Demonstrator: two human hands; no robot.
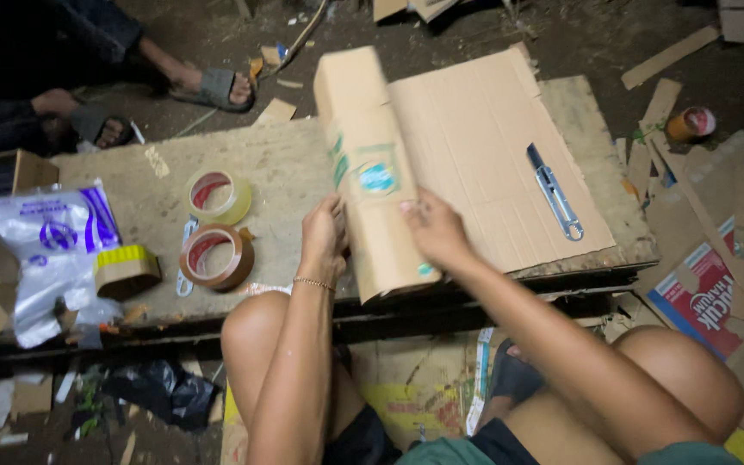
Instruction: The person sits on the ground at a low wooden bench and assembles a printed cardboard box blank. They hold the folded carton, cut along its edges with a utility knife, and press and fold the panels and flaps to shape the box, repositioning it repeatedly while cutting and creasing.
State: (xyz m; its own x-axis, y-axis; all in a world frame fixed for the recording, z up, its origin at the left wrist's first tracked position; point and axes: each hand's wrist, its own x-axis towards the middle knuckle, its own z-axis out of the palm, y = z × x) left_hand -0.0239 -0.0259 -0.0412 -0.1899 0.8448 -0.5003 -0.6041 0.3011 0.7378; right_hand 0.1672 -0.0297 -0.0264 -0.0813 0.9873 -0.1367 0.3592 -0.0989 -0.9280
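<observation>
A long folded cardboard box [370,164] lies on a low wooden board [251,172], its near end over the board's front edge. My left hand [324,234] grips its left side and my right hand [434,229] presses on its right side near the end. To its right lies a flat cardboard sheet [484,155] with a blue-handled utility knife [554,192] on top.
Two tape rolls, one clear [218,196] and one brown [216,257], sit left of my hands beside a small cardboard piece [126,270] and a plastic bag [49,250]. Another person's sandalled feet [213,88] rest at the far left. Cardboard scraps [716,224] litter the ground at right.
</observation>
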